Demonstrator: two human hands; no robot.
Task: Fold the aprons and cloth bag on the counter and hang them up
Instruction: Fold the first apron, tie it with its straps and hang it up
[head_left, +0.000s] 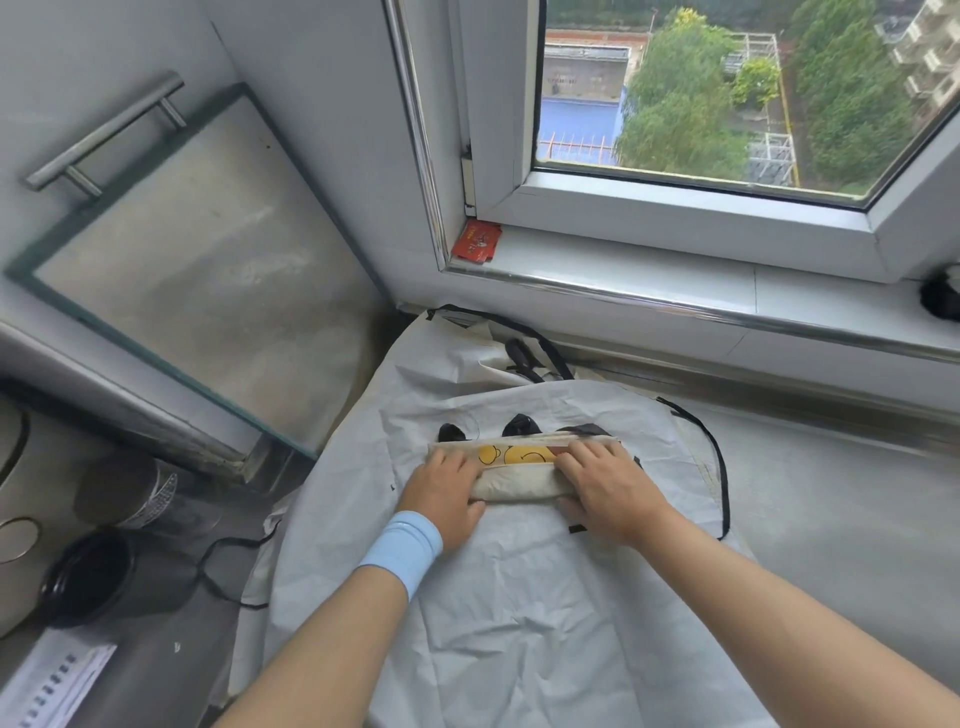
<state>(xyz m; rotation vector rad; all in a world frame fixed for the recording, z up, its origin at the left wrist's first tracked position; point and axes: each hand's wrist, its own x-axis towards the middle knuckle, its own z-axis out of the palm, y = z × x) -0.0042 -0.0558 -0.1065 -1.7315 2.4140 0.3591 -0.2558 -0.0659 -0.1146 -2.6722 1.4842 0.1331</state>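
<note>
The fingers (445, 461) of the left hand (447, 493) lay nearly straight and close together over the left end of the cloth bag (519, 480), with the thumb tucked against its near edge. The right hand (610, 483) mirrored it at the other end, fingers spread a little wider and pressing flat. Neither hand looked to be gripping; both were pushing down. Between them the bag had been reduced to a narrow cream bundle with a yellow print showing on top. Its long axis ran left to right, square across the person. Each hand held down one end, so neither was the nearer. Whatever fold came next seemed to me to depend on that: the bundle lay straight ahead of the fingertips, ready to roll away towards the window or to be doubled end over end.

The bag sat on a white apron (519, 623) spread over the counter (831, 493), its black strap (719, 457) looping off to the right. A second apron (447, 353) lay crumpled beyond it. On the far left stood a dark jar (88, 577).
</note>
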